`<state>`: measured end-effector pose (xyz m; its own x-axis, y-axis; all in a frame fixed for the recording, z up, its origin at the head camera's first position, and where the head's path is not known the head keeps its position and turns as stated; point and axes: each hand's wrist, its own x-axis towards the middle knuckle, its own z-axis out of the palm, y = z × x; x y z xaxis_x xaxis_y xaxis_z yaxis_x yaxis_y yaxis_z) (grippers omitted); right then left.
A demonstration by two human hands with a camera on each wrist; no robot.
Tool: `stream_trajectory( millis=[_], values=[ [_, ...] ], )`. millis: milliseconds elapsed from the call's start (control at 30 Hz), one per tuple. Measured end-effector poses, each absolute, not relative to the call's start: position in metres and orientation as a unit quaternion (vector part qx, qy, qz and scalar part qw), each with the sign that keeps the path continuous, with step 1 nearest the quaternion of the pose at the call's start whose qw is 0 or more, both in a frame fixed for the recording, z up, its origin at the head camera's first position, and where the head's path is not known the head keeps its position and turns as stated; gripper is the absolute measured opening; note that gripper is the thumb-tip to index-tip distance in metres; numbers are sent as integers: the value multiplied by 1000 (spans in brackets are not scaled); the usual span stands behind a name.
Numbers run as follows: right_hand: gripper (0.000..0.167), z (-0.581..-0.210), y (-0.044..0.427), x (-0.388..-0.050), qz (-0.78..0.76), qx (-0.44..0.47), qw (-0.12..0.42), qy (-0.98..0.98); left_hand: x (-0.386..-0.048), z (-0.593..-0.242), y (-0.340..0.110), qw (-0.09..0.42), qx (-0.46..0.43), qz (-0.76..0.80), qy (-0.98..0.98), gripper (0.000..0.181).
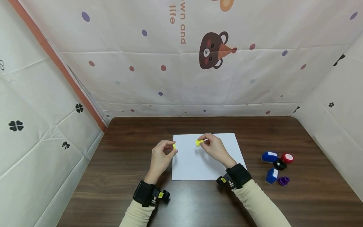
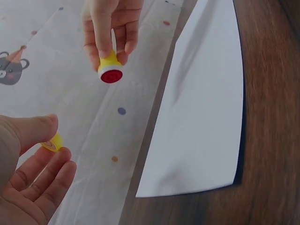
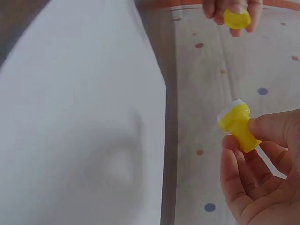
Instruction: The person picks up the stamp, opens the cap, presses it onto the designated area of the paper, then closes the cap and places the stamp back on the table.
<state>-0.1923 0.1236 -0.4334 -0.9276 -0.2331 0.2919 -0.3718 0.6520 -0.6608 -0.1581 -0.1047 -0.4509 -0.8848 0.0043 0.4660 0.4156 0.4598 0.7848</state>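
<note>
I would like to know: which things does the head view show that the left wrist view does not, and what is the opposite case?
Only the head view: two blue containers, a red item, a black item and a purple item.

Only the left wrist view: the red face of the yellow stamp.

Both: the right hand pinching that stamp, the left hand pinching a yellow cap, the white paper, the wooden table and the dotted cloth.

On the cloth backdrop [image 1: 181,78] you can read "life" and a cut-off "wn and", printed sideways; labels on the blue containers [image 1: 267,158] and red cap [image 1: 284,160] are too small for you to read.
</note>
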Motion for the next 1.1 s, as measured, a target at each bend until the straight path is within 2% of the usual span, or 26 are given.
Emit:
stream_trajectory(
  millis=[200,400,667,1100],
  values=[
    [15,-433,104,-209,345,207,106,-909,-156,-451,-114,200,-97,-515,-828,28],
    [11,-436,84,-221,295,250,93,-918,-154,-450,-118,194,-80,-520,-828,28],
    [10,-435,64,-230,220,282,84,-930,-154,-451,-120,182,-58,-521,-832,28],
    [13,-443,42,-235,94,321,107,-936,-154,-454,-119,180,-46,-521,-833,28]
  ],
)
